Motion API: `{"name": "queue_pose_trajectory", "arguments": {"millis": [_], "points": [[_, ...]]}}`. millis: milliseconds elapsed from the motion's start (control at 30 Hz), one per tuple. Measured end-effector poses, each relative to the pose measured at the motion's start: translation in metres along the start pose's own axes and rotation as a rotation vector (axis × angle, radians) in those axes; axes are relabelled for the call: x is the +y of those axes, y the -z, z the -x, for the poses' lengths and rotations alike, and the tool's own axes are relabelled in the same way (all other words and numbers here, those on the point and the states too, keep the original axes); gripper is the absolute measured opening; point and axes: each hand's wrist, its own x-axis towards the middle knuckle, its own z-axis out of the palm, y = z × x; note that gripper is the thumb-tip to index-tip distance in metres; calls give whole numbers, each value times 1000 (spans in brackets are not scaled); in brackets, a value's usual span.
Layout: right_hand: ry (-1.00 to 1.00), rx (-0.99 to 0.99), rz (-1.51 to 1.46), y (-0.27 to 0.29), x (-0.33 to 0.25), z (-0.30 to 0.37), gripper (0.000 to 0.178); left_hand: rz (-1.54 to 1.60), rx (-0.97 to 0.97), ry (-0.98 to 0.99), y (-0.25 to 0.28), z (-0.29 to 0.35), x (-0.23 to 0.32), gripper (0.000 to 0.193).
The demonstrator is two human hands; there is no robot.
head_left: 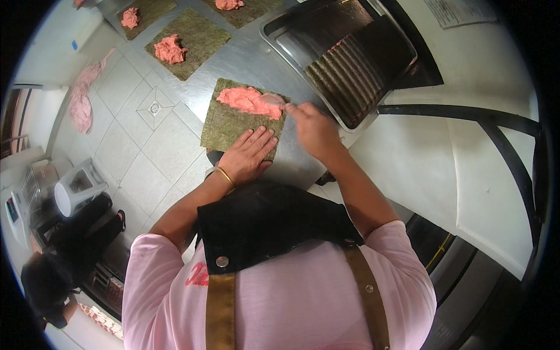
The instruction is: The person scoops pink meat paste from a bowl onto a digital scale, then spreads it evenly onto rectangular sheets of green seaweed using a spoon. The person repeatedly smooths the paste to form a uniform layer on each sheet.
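Pressing flat on the near edge of a dark seaweed sheet (pixel 233 125), the left hand (pixel 248 154) lies open with fingers spread, a gold bangle (pixel 224 175) at its wrist. The right hand (pixel 312 125) is at the sheet's far right corner, fingers drawn together on what looks like a pale strip (pixel 274 98) resting against the pink filling (pixel 248 100); whether it truly pinches the strip or only touches it cannot be told. That filling sits in a band along the far part of this sheet, which lies on the steel counter (pixel 245 58) in front of the person, so the sheet looks part-dressed: paste spread, a piece being laid, nothing rolled. Farther off to the left, three more seaweed sheets (pixel 186 42) each carry only a lump of pink paste (pixel 170 49), not yet spread, so most of the work appears to remain. To the right of the hands a metal tray (pixel 344 55) holds a dark ridged stack, its nature unclear. Below the counter's left edge lies a tiled floor (pixel 146 140) with a pink cloth (pixel 81 102) hanging far left.
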Motion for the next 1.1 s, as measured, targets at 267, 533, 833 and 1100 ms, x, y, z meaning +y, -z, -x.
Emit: {"name": "queue_pose_trajectory", "arguments": {"millis": [267, 533, 833, 1100], "points": [[30, 44, 34, -1, -2, 11, 37, 19, -15, 6, 1, 2, 0, 72], [-111, -48, 65, 11, 0, 19, 39, 6, -7, 2, 1, 1, 2, 71], [-125, -34, 105, 22, 10, 16, 38, -21, -22, -2, -1, 1, 1, 73], [-125, -228, 203, 28, 25, 2, 34, -8, -65, -24, 7, -1, -1, 71]]}}
